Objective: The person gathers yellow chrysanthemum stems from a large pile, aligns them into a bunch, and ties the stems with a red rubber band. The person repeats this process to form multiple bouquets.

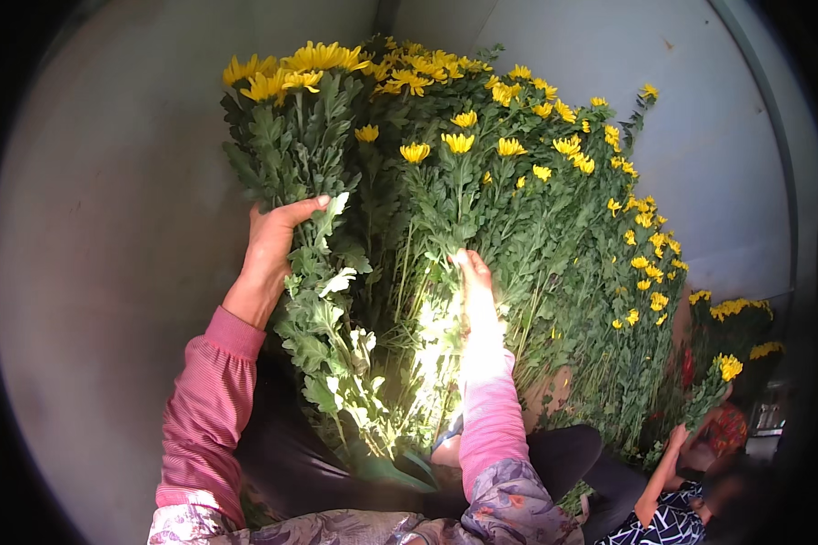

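My left hand (270,235) is wrapped around a bunch of yellow chrysanthemums (293,129), its thumb lying across the leaves. The blooms stand upright above the fist, and leafy stems hang below it towards my lap. To the right, the thumb and fingers of my right hand (476,269) pinch a single chrysanthemum stem (458,204) below its leaves, with one yellow bloom on top. That stem stands at the front of a big bank of cut chrysanthemums (552,225). Bright sunlight washes out my right wrist and the lower stems beside it.
Pale wall panels (688,136) rise behind and left of the flowers. At lower right, a co-worker's hand (678,436) holds a small chrysanthemum bunch (712,388); another person's patterned red clothing (726,429) shows behind. More yellow flowers (739,308) stand farther right. Green material (388,470) lies between my legs.
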`<state>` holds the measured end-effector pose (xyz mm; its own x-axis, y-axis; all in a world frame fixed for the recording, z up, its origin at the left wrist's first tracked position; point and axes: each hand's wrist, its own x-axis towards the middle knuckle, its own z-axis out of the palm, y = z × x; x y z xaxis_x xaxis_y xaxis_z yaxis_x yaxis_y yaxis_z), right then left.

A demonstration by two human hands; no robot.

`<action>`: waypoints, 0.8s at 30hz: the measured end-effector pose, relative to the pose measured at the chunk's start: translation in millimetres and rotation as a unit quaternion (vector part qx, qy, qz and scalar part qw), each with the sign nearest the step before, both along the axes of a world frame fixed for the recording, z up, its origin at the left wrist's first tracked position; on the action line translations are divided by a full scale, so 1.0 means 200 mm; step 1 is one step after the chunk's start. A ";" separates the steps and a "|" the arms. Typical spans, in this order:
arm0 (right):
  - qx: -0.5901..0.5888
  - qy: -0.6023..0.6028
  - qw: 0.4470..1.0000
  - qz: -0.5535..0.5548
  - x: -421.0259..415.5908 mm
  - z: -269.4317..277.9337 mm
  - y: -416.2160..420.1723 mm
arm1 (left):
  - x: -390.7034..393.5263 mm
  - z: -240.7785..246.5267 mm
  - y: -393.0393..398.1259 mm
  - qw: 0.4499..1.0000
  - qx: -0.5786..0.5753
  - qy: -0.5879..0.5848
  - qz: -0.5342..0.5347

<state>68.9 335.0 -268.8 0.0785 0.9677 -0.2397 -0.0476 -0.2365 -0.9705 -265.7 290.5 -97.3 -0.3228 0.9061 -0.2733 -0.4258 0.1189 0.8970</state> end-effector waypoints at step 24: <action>0.152 -0.383 0.911 0.013 -0.12 0.11 -0.15 | 0.15 0.02 0.02 0.999 0.005 -0.028 -0.032</action>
<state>44.5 304.4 -247.3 0.0870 0.9842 0.1545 0.6724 0.0565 -0.7381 -236.3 293.8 -94.0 -0.2491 0.9273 -0.2795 -0.4676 0.1376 0.8731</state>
